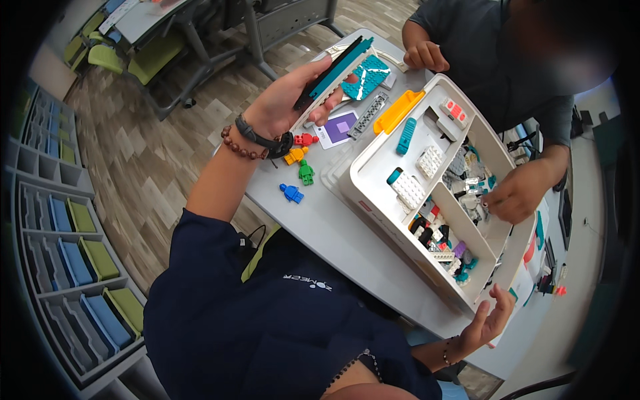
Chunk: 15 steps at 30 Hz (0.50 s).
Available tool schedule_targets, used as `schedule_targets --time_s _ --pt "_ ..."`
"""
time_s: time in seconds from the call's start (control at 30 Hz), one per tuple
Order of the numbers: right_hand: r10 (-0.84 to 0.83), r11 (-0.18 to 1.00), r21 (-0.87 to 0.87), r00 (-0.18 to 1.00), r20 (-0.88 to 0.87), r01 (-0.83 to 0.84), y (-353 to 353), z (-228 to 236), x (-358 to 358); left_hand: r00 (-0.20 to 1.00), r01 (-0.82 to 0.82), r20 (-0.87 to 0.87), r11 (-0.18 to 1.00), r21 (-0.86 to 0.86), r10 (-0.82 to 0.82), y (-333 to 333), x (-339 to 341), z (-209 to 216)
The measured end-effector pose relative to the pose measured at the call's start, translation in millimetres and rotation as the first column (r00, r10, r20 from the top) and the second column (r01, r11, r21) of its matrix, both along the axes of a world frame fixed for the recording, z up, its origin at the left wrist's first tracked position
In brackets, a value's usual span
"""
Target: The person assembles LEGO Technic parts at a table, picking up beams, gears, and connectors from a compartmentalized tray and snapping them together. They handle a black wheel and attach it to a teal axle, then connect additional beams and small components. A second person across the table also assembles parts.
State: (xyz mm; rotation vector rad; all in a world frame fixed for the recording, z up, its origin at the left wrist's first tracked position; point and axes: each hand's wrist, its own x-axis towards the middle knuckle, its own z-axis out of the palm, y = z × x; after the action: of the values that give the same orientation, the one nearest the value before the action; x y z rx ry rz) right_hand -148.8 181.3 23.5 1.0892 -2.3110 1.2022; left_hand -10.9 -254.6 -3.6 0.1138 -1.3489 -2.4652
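Note:
My left hand [283, 97] is raised over the far left of the table, wrapped round several long building-brick pieces [340, 67] in black, teal and white, held together at a tilt. Below that wrist, red [306, 139], yellow [296, 155], green [306, 173] and blue [291, 193] brick figures lie on the table. My right hand [490, 319] hovers by the near right corner of a white sorting tray [380, 223], fingers apart and holding nothing. Inside the tray's compartments are loose bricks [443, 243], white plates [408, 190] and a teal beam [406, 136].
Across the table, another person's hand [523, 190] reaches into the tray's far compartment, and their other hand [427, 56] rests at the table edge. A teal plate [368, 77], a grey beam [368, 115] and a purple card [338, 129] lie beyond the figures. Shelves [73, 253] stand at left.

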Motion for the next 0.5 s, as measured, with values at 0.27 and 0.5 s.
schedule_targets --time_s 0.27,0.5 --pt "-0.031 0.999 0.016 0.999 -0.011 0.031 -9 -3 3 0.929 -0.212 0.246 0.944 -0.254 0.275 9 -5 0" --pt "-0.130 0.991 0.005 0.991 0.028 0.130 11 -9 3 0.883 -0.139 0.336 0.868 -0.478 0.327 21 -15 -1"
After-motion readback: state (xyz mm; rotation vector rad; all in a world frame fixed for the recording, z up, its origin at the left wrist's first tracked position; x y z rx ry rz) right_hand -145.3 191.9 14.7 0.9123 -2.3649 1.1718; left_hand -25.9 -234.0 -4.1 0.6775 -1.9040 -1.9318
